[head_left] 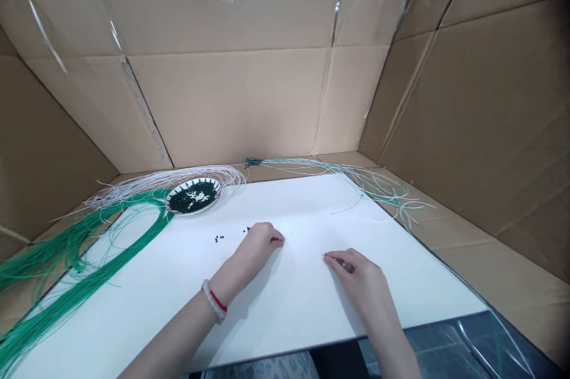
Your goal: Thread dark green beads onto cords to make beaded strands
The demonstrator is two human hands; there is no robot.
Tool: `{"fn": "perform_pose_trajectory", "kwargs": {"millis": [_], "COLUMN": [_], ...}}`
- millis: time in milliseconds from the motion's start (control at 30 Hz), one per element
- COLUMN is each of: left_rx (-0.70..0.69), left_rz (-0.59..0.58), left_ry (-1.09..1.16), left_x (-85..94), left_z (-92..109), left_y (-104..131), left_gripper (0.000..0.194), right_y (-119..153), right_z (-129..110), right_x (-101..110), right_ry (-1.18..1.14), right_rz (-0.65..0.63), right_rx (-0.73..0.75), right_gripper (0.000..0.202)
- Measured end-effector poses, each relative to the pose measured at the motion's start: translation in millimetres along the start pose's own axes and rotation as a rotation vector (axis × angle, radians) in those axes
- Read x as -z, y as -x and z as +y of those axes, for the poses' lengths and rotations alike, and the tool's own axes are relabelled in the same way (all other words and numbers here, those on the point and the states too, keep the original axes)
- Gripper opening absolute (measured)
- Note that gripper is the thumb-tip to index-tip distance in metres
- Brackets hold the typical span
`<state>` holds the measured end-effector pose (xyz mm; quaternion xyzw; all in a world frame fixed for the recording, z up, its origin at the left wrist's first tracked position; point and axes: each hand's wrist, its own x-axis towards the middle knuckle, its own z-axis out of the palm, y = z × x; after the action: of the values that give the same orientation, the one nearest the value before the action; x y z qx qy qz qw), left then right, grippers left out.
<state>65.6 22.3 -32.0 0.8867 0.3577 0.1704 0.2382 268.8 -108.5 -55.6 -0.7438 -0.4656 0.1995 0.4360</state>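
My left hand [262, 240], with a pale beaded bracelet and a red band at its wrist, is over the middle of the white board. Its fingers are pinched together, and whatever they hold is too small to make out. To the right, my right hand [363, 278] is also closed in a pinch, with a tiny tip of something showing at its fingertips. Several small dark beads [219, 239] lie on the board left of my left hand. More dark beads [246, 229] sit right beside it, partly hidden. A patterned plate [218, 184] holds many similar dark pieces.
Long green strands [120, 257] run along the left, by a bundle of white strands [178, 173]. At the back right lies a bunch of pale green strands [307, 162] with dark ends. Cardboard walls [249, 94] enclose the white board [285, 313] at back and sides.
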Motion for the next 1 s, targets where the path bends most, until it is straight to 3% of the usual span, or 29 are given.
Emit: {"fn": "perform_pose_trajectory", "kwargs": {"millis": [267, 433, 633, 867, 1000], "left_rx": [0.204, 0.361, 0.474, 0.524, 0.501], "left_rz": [0.041, 0.102, 0.286, 0.464, 0.529], "left_ry": [0.327, 0.776, 1.205, 1.484, 1.45], "left_x": [14.2, 38.2, 55.0, 61.9, 70.0], "left_z": [6.9, 18.0, 21.5, 18.9, 23.4], "left_y": [16.0, 53.6, 106.9, 142.1, 153.4], "left_gripper": [0.016, 0.015, 0.027, 0.03, 0.026], "right_y": [2.3, 20.9, 51.3, 77.5, 86.6], "right_z": [-19.7, -63.5, -114.4, -149.7, -161.5], "right_x": [-4.5, -25.4, -59.0, -78.3, -81.6], "right_ry": [-0.098, -0.351, -0.49, -0.538, -0.471], "right_rz": [-0.004, -0.18, -0.361, -0.381, -0.362], "right_rx": [0.001, 0.023, 0.051, 0.054, 0.156], "right_gripper": [0.024, 0.029, 0.023, 0.017, 0.016]}}
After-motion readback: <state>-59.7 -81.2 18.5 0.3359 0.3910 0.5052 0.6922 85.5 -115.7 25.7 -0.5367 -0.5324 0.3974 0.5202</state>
